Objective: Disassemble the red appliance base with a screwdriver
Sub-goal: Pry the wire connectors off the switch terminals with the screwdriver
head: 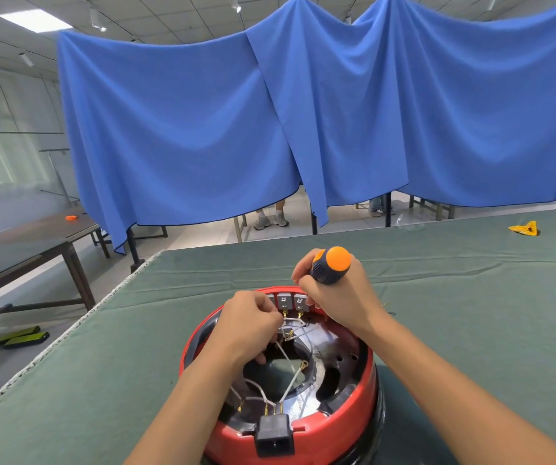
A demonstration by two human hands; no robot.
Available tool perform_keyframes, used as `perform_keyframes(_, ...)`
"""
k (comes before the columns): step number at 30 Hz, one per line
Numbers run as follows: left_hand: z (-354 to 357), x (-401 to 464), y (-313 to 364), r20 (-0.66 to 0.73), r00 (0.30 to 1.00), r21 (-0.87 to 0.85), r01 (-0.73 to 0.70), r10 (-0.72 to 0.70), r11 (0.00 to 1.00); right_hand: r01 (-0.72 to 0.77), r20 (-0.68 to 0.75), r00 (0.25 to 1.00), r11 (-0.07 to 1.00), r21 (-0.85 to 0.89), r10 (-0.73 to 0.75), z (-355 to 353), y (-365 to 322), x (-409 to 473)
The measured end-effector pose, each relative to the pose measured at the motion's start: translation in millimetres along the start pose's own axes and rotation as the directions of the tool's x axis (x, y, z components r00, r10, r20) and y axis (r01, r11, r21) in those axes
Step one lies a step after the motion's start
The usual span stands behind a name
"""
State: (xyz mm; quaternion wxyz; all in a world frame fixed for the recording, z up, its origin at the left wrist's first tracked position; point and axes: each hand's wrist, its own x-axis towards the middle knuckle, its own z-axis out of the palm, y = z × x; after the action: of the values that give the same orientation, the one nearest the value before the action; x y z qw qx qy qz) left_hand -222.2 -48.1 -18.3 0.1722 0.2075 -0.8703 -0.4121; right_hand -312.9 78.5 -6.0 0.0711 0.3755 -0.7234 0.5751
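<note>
— Where was the red base (337,427) when you worked on it?

— It stood upside down on the green table cover (102,364), close to your body, near the front edge of the table. Its open inside faced up to you, and the black power socket (275,434) sat on the rim nearest to you.

— And what did my right hand (340,297) do?

— Your right hand gripped the screwdriver (332,265), with the fingers curled round the orange and dark handle. The handle stood almost upright above the far rim of the base. The shaft and the tip were hidden behind your hand, so I cannot tell what they touched.

— And the left hand (249,322)?

— Your left hand reached into the far part of the base. Its fingers were bent and pinched the thin white wires (286,357) just beside the grey terminal blocks (285,302). More white wires ran across the dark opening in the middle down to the power socket.

— Was something else on the table?

— Yes. A small yellow thing (525,228) lay far away on the right side of the cover, well apart from the base.
</note>
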Motion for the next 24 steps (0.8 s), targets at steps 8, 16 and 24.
perform_keyframes(8,-1.8,-1.1,3.8,-0.133,0.989,0.077,-0.059,0.069,0.995,0.023,0.022,1.0,0.999,-0.045,-0.022,-0.8,-1.6,-0.3)
perform_keyframes(16,-1.1,-2.3,4.8,-0.047,0.998,-0.051,0.026,-0.028,0.998,0.066,0.046,0.997,0.989,-0.13,-0.061,0.6,-2.8,0.0)
perform_keyframes(24,0.8,-2.6,6.0,0.027,0.999,-0.108,-0.029,0.032,0.994,0.07,0.019,0.998,0.99,-0.121,-0.068,0.4,-2.8,-0.7)
